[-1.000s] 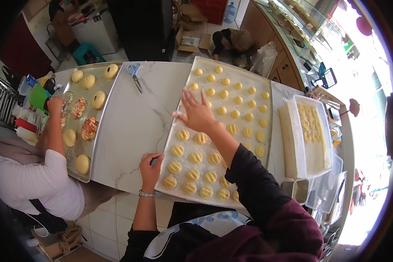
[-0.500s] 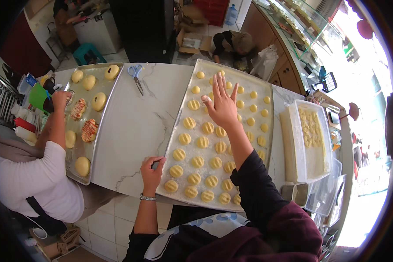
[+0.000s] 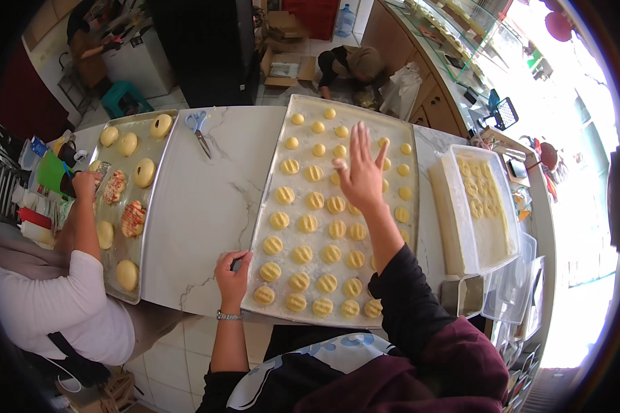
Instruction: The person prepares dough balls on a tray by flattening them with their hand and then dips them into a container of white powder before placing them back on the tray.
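Observation:
My right hand [image 3: 365,182] is stretched flat with fingers spread over a large baking tray [image 3: 394,129] of small yellow dough pieces. Pieces under and beside the palm are hidden. My left hand [image 3: 231,281] is curled at the tray's near left edge, thumb and index finger against the rim. Toward the near side and left, grooved dough pieces [image 3: 331,254] lie in rows, flattened with finger-like ridges. At the far end and right, smooth round dough balls [image 3: 317,127] lie on the same tray.
Blue-handled scissors [image 3: 198,131] lie on the marble table [image 3: 200,199]. At left, another person's hand [image 3: 86,184] works over a tray of buns [image 3: 143,173]. A plastic tub [image 3: 455,234] with ring-shaped dough stands at right. Beyond the table, a person [image 3: 355,65] crouches beside cardboard boxes [image 3: 282,65].
My right hand has moved rightward and nearer over the tray, uncovering a grooved piece and several round balls. My left hand stays at the rim. The whole view has shifted slightly.

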Available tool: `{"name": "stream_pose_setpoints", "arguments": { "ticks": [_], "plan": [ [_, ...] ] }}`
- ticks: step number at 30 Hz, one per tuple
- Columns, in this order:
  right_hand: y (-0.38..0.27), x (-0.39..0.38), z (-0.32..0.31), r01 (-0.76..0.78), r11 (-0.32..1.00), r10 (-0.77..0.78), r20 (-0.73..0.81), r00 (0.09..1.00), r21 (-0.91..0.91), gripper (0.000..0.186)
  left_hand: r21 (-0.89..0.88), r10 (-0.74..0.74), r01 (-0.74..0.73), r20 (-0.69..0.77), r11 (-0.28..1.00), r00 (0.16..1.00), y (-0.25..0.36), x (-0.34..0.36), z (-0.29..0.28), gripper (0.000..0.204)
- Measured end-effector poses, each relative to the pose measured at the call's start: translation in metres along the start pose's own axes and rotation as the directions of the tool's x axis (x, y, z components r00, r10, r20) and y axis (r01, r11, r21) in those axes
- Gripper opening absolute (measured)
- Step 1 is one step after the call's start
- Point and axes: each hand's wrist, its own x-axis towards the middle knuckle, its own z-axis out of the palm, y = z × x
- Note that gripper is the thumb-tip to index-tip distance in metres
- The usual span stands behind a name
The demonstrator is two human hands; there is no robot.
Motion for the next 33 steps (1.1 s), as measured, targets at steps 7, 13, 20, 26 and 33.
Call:
{"name": "stream_pose_setpoints", "arguments": {
  "ticks": [7,13,20,26,33],
  "plan": [
    [0.017,-0.019,0.021,-0.010,0.997,0.033,0.317,0.948,-0.074,0.070,0.034,-0.025,0.024,0.026,0.999,0.999,-0.006,-0.003,-0.002,0.010],
    [0.039,-0.028,-0.002,-0.132,0.991,0.131,-0.032,0.991,-0.037,0.072,0.006,-0.007,0.007,0.026,1.000,1.000,-0.010,0.000,-0.002,0.011],
    [0.053,-0.032,-0.003,-0.125,0.991,0.135,0.349,0.927,-0.051,0.071,0.043,-0.006,0.003,0.052,0.999,0.999,-0.007,-0.001,-0.005,0.012],
    [0.089,-0.057,0.011,-0.296,0.953,0.302,0.138,0.943,-0.061,0.069,-0.003,-0.057,0.057,0.037,0.998,0.998,-0.001,0.000,0.001,0.012],
    [0.099,-0.050,-0.018,-0.281,0.955,0.294,0.183,0.938,-0.092,0.068,0.036,-0.050,0.049,0.034,0.998,0.998,-0.012,-0.003,-0.004,0.013]
  ]
}}
